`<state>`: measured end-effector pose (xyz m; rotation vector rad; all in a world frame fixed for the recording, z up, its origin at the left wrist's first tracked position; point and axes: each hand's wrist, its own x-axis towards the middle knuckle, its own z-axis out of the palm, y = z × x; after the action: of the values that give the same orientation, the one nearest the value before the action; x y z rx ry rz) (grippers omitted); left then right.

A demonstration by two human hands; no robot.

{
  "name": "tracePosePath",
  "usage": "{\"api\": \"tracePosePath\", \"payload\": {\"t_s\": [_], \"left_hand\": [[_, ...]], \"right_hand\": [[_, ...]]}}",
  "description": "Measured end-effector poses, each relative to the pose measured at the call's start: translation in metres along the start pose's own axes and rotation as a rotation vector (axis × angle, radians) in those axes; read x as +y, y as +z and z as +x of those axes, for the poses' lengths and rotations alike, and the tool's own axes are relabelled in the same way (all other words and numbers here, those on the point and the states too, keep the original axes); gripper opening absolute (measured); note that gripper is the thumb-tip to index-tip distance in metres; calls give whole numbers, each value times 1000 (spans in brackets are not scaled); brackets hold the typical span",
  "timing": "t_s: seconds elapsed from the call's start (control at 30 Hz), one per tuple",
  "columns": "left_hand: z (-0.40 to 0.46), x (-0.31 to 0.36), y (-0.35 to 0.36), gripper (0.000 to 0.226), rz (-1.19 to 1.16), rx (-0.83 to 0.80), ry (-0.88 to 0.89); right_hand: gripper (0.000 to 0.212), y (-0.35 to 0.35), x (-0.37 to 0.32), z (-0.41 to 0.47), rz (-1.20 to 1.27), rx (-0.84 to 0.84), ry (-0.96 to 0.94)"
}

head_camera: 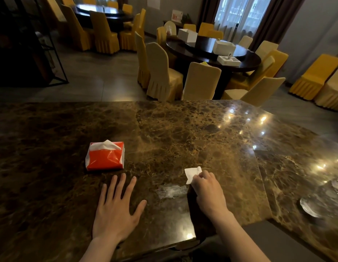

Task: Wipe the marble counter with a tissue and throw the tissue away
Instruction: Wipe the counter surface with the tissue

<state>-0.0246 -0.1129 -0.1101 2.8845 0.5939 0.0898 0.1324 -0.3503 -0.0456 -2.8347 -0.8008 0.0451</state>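
A brown veined marble counter [183, 133] fills the lower half of the head view. My right hand [208, 191] is shut on a folded white tissue [191, 174], which it presses to the counter near the front. A pale smear [172, 191] lies on the marble just left of that hand. My left hand [115, 210] rests flat on the counter with its fingers spread and nothing in it. Just beyond the left hand sits a red tissue pack [105, 156] with a white tissue sticking out of its top.
The counter turns a corner at the right, where a shiny round object [310, 207] sits. Beyond the far edge stand round dark dining tables [247, 63] ringed by yellow-covered chairs [160, 76], with white boxes on the nearer table. A dark shelf frame [51, 53] stands at left.
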Motion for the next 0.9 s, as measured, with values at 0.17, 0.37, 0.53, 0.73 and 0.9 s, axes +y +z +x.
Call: {"api": "tracePosePath", "payload": {"t_s": [0.17, 0.37, 0.53, 0.73, 0.9], "left_hand": [[0, 0, 1, 85, 6, -7, -3], [1, 0, -1, 85, -2, -25, -3], [0, 1, -3, 86, -7, -13, -3], [-1, 1, -4, 84, -9, -20, 5], [-1, 2, -6, 85, -28, -19, -3]], "right_hand": [[12, 9, -42, -3, 63, -27, -129], [11, 9, -38, 0, 161, 76, 15], [21, 16, -50, -3, 137, 132, 4], [14, 18, -45, -2, 107, 124, -67], [32, 10, -15, 14, 81, 176, 162]]}}
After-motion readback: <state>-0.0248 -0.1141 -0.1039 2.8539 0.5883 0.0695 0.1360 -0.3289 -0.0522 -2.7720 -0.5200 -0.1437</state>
